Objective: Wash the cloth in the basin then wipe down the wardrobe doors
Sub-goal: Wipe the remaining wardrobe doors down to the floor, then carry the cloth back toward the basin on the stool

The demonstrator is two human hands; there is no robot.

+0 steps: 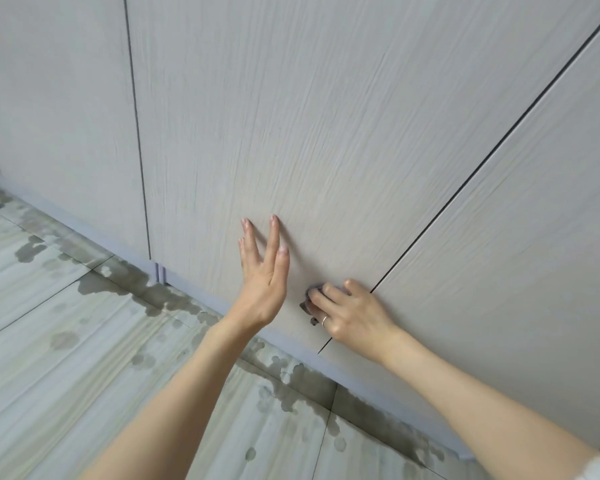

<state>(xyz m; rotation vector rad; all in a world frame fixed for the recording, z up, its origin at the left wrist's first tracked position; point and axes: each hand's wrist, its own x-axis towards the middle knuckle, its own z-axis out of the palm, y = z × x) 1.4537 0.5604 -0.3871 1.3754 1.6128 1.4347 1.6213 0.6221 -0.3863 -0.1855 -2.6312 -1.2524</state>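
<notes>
Pale wood-grain wardrobe doors [326, 133] fill the view, split by dark vertical gaps. My right hand [350, 311] presses a small dark cloth [307, 306] against the lower part of the middle door, next to the gap on its right; only a sliver of the cloth shows past my fingers. My left hand [264, 271] rests on the same door just to the left, fingers straight and spread, holding nothing. No basin is in view.
A grey plinth [194, 289] runs along the foot of the wardrobe. The tiled floor [84, 358] below carries wet patches and drips along the plinth. A small pale lilac clip or stop [160, 271] sits at the base of the left door gap.
</notes>
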